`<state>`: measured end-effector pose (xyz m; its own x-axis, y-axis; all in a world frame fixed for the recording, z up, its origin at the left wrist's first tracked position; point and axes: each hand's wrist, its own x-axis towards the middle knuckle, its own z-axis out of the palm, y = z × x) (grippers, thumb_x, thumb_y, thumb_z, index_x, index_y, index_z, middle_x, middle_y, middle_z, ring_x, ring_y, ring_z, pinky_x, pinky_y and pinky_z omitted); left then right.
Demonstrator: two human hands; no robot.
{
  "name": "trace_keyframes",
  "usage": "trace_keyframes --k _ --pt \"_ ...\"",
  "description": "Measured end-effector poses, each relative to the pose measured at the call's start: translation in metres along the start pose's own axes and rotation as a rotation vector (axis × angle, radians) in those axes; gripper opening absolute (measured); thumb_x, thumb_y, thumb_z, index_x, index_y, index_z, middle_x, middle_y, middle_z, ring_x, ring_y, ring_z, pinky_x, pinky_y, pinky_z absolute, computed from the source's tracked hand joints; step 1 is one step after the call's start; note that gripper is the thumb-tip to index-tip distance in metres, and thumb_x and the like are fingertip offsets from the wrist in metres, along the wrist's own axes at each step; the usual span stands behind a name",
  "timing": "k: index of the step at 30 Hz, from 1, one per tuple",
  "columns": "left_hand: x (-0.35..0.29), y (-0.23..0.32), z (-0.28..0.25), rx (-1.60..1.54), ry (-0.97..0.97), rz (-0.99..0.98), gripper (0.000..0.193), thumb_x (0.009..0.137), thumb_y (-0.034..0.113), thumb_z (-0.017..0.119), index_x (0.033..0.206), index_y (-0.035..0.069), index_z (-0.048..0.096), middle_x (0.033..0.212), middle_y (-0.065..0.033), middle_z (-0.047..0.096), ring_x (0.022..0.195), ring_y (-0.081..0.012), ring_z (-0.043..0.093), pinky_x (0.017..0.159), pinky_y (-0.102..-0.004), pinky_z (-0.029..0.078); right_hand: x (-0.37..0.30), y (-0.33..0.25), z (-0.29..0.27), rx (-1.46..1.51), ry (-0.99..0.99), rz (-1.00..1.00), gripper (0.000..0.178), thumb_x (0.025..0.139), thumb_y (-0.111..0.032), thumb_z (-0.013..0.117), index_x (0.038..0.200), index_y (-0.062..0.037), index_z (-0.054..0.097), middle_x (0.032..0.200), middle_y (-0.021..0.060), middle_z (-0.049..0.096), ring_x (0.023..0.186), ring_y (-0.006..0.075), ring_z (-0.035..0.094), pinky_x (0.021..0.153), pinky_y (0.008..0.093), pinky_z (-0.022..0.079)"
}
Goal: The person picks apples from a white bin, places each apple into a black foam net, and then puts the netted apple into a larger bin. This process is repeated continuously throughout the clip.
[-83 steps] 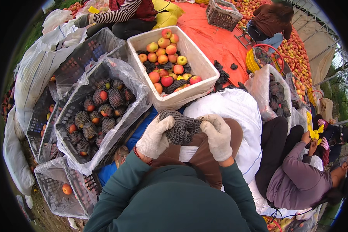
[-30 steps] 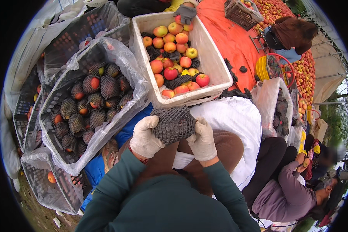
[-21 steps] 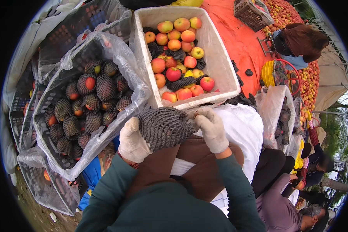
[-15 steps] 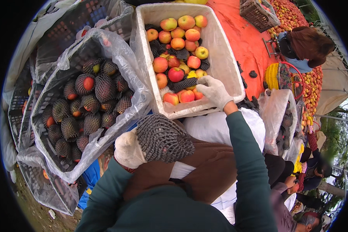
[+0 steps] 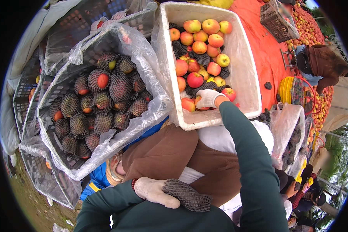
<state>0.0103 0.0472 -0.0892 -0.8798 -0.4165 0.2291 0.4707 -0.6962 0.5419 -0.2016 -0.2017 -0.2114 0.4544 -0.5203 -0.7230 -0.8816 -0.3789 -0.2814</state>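
Note:
My left hand (image 5: 157, 191), in a white glove, is closed on a bundle of dark grey foam net sleeves (image 5: 188, 196) held low against my body. The sleeves lie flatter and folded over. My right hand (image 5: 208, 98), also gloved, reaches into the white bin (image 5: 187, 124) near its front edge. Its fingers are curled round an apple (image 5: 198, 103), mostly hidden by the glove. More red and yellow apples (image 5: 195, 80) lie in the bin, with loose dark foam nets among them.
To the left stands a plastic-lined crate (image 5: 52, 152) of apples in dark foam nets (image 5: 119, 88). An orange-red sheet (image 5: 255, 42) spreads beyond the bin. At right are a person (image 5: 323, 63), a yellow basket (image 5: 285, 91) and a large heap of apples (image 5: 306, 27).
My left hand has moved down and right towards my body with the foam nets. My right hand has shifted within the bin onto an apple. The view has turned slightly left.

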Motion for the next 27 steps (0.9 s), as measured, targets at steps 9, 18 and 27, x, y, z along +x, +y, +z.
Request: trace_keyframes --k 9,18,27 --pt "0.013 0.049 -0.009 0.345 0.774 0.427 0.076 0.080 0.022 0.066 0.139 0.000 0.025 0.137 -0.0127 0.039 0.126 -0.0220 0.038 0.106 -0.0353 0.029 -0.150 -0.051 -0.021 2.199 0.209 -0.488 0.074 0.082 -0.054 0.054 0.130 -0.0008 0.036 0.126 0.0246 0.045 0.113 0.0415 0.048 0.087 0.0483 0.049" --pt "0.062 0.042 0.029 1.394 0.896 0.525 0.079 0.061 0.020 0.077 0.129 0.003 0.042 0.127 -0.0148 0.048 0.121 -0.0278 0.044 0.104 -0.0383 0.033 -0.241 -0.158 0.052 1.821 0.671 -0.492 0.058 0.092 -0.042 0.046 0.130 0.0022 0.039 0.129 0.0133 0.043 0.119 0.0237 0.043 0.102 0.0369 0.033" --pt "0.024 0.017 0.087 0.294 0.442 0.176 0.060 0.070 0.014 0.069 0.124 0.002 0.046 0.113 -0.0078 0.055 0.099 -0.0139 0.052 0.089 -0.0281 0.044 -0.269 -0.168 0.120 0.143 0.920 -0.390 0.049 0.080 -0.035 0.064 0.121 -0.0124 0.049 0.123 0.0107 0.051 0.116 0.0308 0.047 0.099 0.0421 0.036"
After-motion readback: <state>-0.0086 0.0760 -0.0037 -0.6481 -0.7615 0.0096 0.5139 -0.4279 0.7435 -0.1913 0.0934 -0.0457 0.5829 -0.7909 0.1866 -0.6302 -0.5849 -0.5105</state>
